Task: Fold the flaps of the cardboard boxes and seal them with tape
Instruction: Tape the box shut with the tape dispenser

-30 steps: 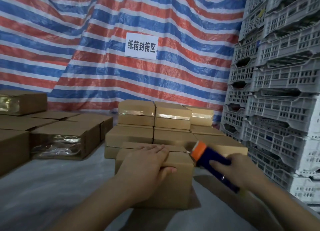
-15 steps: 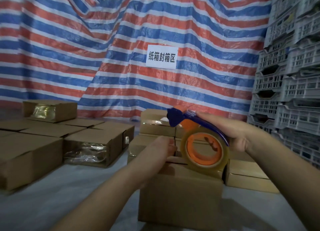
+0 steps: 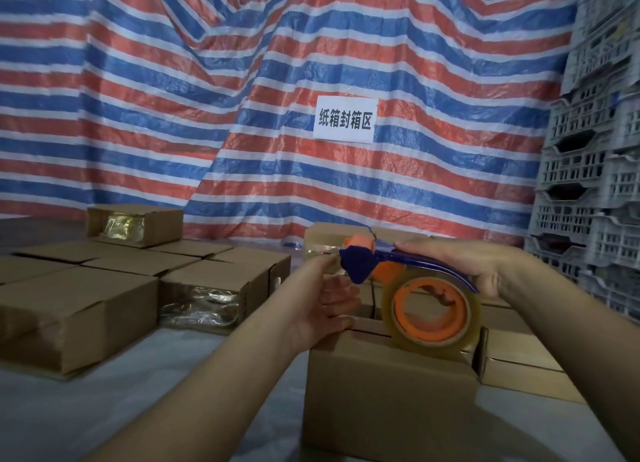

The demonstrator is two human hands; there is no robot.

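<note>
A plain cardboard box (image 3: 388, 399) stands right in front of me with its top flaps folded down. My right hand (image 3: 481, 267) grips the blue handle of a tape dispenser (image 3: 377, 264) with an orange core; its clear tape roll (image 3: 431, 318) rests on the box's top near the right end. My left hand (image 3: 325, 302) is at the box's top left edge, palm turned toward the dispenser, fingers straight and reaching up to the dispenser's blue front end.
Taped cardboard boxes (image 3: 204, 288) lie in rows on the left and more boxes (image 3: 519, 357) stand behind and right of mine. Stacked grey plastic crates (image 3: 595, 170) rise on the right. A striped tarp (image 3: 207, 115) with a white sign (image 3: 344, 119) hangs behind.
My right hand brought the dispenser up from the box's right side and set the roll on top. My left hand lifted off the flaps and turned toward the dispenser's front.
</note>
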